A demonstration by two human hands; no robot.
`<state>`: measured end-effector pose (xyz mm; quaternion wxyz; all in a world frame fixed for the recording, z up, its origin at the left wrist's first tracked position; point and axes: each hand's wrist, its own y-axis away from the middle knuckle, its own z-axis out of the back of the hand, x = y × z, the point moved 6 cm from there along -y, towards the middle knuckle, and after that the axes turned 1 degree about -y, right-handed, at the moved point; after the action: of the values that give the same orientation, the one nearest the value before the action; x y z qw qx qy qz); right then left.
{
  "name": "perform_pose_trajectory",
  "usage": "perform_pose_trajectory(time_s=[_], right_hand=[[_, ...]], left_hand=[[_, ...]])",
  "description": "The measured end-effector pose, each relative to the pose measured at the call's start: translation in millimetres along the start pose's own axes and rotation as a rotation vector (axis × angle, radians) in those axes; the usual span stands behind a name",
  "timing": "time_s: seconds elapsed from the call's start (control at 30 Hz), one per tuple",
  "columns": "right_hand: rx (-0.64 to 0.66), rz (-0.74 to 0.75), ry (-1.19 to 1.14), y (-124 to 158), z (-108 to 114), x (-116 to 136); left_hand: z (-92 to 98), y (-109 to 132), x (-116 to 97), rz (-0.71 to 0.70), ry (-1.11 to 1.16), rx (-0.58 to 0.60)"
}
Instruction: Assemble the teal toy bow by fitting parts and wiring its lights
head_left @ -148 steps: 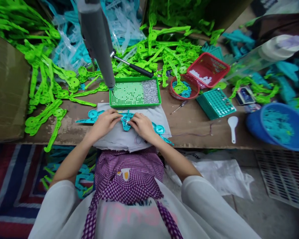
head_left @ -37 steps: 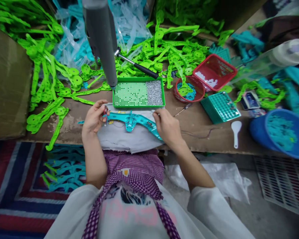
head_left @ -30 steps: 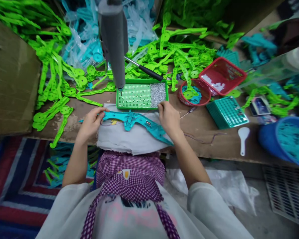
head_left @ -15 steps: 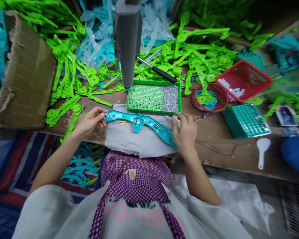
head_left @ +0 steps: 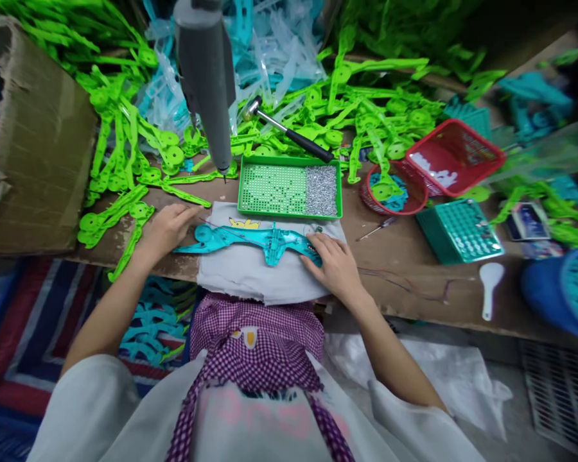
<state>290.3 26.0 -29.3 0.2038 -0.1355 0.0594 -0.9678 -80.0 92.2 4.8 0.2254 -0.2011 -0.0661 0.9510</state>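
Note:
A long teal plastic part [head_left: 274, 241] lies across the folded white cloth [head_left: 250, 279] at the front of the table, its narrow left end past the cloth's edge. My right hand [head_left: 336, 264] grips its right end, thumb along the near side. Just above the part's left end, my left hand [head_left: 169, 230] has its fingers pressed together. A thin dark wire runs along the part near those fingers; whether they hold it is unclear. Behind the cloth is a green tray [head_left: 274, 213] of small metal pieces. A grey power screwdriver [head_left: 207, 90] hangs at upper left of the tray.
Green plastic parts [head_left: 366, 112] are heaped behind, with a hammer [head_left: 298, 138] on them. To the right are a screwdriver [head_left: 376, 229], red baskets [head_left: 479, 157], a teal basket [head_left: 462, 234], a white scoop [head_left: 489, 289] and a blue bucket [head_left: 544, 289]. A cardboard box [head_left: 38, 141] stands left.
The teal part has been turned over; its narrow end now points left. My right hand has moved inward onto its right end. My left hand has released the left end. The view has shifted slightly.

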Motion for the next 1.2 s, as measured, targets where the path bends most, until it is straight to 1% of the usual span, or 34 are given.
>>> perform_pose_trajectory(time_s=[0.07, 0.13, 0.2, 0.27, 0.3, 0.33, 0.43, 0.47, 0.5, 0.67, 0.73, 0.8, 0.87, 0.9, 0.97, 1.03, 1.1, 1.13, 1.2], right_hand=[[-0.026, -0.022, 0.002, 3, 4, -3], [-0.084, -0.077, 0.004, 8, 9, -8], [-0.122, -0.130, 0.012, 12, 11, -13], [-0.093, -0.141, 0.033, 15, 8, -15], [-0.067, -0.134, 0.046, 16, 6, -15], [-0.046, -0.122, 0.057, 16, 4, -15], [-0.040, -0.099, 0.071, 16, 3, -13], [-0.048, -0.098, 0.074, 15, 2, -13], [-0.055, -0.098, 0.079, 15, 2, -13], [-0.039, -0.094, 0.096, 17, 2, -14], [-0.048, -0.075, 0.081, 18, 7, -13], [-0.108, -0.063, 0.049, 18, 18, -8], [-0.219, -0.076, -0.008, 15, 33, 1], [-0.278, -0.082, -0.049, 12, 39, 8], [-0.359, -0.059, -0.143, 7, 45, 23], [-0.378, 0.000, -0.213, 2, 44, 40], [-0.369, 0.032, -0.256, -1, 40, 52], [-0.364, 0.029, -0.277, -2, 38, 57], [-0.356, 0.019, -0.323, -2, 35, 63]], left_hand=[[-4.1, 1, 3, 0.031, -0.014, -0.018], [-1.6, 7, 7, 0.078, -0.042, -0.072], [7.8, 17, 13, 0.150, -0.080, -0.157], [18.1, 29, 19, 0.222, -0.122, -0.206], [21.2, 35, 20, 0.242, -0.141, -0.192], [22.3, 40, 21, 0.247, -0.155, -0.155], [18.1, 55, 19, 0.227, -0.166, -0.013], [16.5, 60, 19, 0.234, -0.157, 0.001], [15.4, 65, 20, 0.253, -0.148, -0.010], [10.3, 87, 23, 0.368, -0.142, -0.203], [7.2, 93, 24, 0.408, -0.145, -0.252], [5.3, 97, 27, 0.477, -0.182, -0.286], [3.3, 96, 34, 0.532, -0.205, -0.286], [1.9, 92, 38, 0.536, -0.189, -0.271], [1.3, 77, 44, 0.494, -0.131, -0.246], [6.2, 58, 45, 0.428, -0.113, -0.259], [11.4, 37, 37, 0.352, -0.143, -0.261], [10.9, 25, 31, 0.309, -0.164, -0.228], [0.7, 5, 17, 0.214, -0.175, -0.077]])
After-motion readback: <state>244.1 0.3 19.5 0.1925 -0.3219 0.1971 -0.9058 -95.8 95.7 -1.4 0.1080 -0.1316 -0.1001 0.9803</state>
